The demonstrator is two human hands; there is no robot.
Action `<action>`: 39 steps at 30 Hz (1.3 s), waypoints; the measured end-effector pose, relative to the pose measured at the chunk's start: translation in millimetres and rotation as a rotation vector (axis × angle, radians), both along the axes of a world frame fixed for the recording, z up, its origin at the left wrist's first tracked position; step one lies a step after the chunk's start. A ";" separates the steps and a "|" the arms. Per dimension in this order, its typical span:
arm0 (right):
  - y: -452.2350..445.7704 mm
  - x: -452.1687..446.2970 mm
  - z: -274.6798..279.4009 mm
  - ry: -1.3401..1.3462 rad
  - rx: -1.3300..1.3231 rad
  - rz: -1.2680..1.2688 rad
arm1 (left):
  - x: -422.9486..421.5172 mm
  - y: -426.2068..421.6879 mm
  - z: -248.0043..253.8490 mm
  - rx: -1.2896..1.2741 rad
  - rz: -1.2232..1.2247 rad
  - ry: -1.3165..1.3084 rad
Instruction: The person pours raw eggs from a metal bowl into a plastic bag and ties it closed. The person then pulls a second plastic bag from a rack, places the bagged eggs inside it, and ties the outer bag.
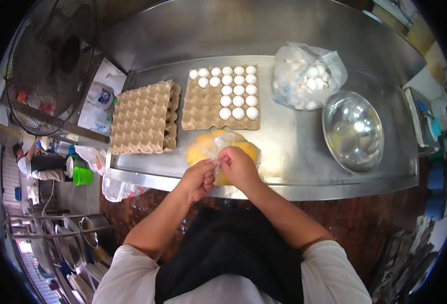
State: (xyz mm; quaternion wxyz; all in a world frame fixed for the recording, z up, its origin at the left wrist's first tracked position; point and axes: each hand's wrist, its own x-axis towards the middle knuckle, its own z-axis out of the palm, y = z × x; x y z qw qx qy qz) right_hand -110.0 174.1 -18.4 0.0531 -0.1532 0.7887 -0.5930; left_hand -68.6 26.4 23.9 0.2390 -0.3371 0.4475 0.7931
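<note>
A clear plastic bag (pixel 199 148) with yellow contents, which look like egg yolks, sits at the front of the steel table. Both my hands are at its gathered top. My left hand (pixel 200 178) is closed, its fingers pinching the plastic. From the other side my right hand (pixel 237 166) pinches the same gathered neck, close to the left fingertips. Just behind the bag lies a cardboard egg tray (pixel 201 109) with several white eggs (pixel 238 90) in its back rows and right columns; its front left cups hold none.
Stacked empty egg trays (pixel 140 119) stand at the left. On the right are a plastic bag of white eggshells (pixel 312 76) and a steel bowl (pixel 352 133). A fan (pixel 51 61) is at upper left. Another person (pixel 33 164) stands far left by a green bucket (pixel 83 176).
</note>
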 end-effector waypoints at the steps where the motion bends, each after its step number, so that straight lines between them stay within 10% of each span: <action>1: 1.4 -1.3 0.2 0.023 0.016 0.000 | 1.2 1.8 1.3 0.116 0.050 -0.026; 12: 16.0 -7.5 31.0 -0.197 0.287 0.157 | 10.6 16.6 -12.0 0.216 0.082 0.073; 15: 17.0 -3.9 24.7 -0.232 0.161 0.132 | 4.4 7.9 -12.3 -0.122 -0.175 0.213; 19: 9.3 2.1 7.4 -0.129 0.188 0.049 | 7.1 6.4 6.7 -1.268 -0.527 0.669; 22: 9.6 -1.7 8.4 -0.137 0.252 0.080 | 2.3 12.7 10.8 -1.478 -0.646 0.982; 28: 11.9 -2.9 34.2 -0.667 -0.015 0.176 | -5.9 5.1 10.4 -1.484 -0.916 0.854; 39: 10.6 24.4 61.6 -0.671 -0.097 0.290 | -11.5 -9.1 -7.5 -1.257 -0.745 1.089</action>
